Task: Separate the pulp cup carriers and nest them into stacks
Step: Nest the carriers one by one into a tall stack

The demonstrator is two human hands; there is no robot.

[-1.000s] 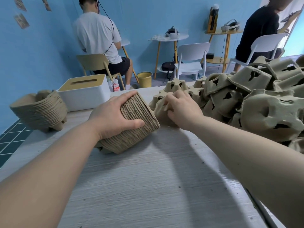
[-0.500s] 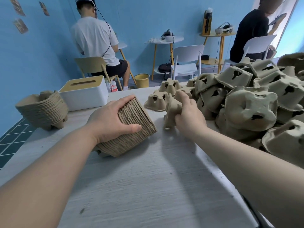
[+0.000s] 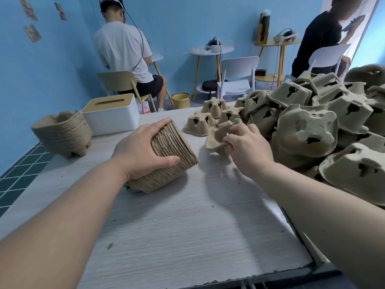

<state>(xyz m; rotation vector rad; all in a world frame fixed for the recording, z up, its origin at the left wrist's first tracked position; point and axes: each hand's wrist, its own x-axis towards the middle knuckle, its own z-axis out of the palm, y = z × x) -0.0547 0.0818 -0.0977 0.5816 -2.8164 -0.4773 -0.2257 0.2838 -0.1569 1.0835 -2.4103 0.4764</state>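
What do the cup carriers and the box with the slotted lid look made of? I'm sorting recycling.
Cup carriers: moulded paper pulp, matte tan, with a rough fibrous surface and ragged hole edges. Tissue box: smooth white body, probably plastic; the tan slotted lid looks like wood or bamboo, though that is uncertain.

A shared data-recording workroom rather than a home; blue walls [image 3: 52,65] enclose small side tables [image 3: 210,51] bearing headsets [image 3: 213,43]; two seated people [image 3: 125,53] work at separate stations, one wired to head gear; a worktable [image 3: 187,236] holds heaped pulp carriers [image 3: 308,130].
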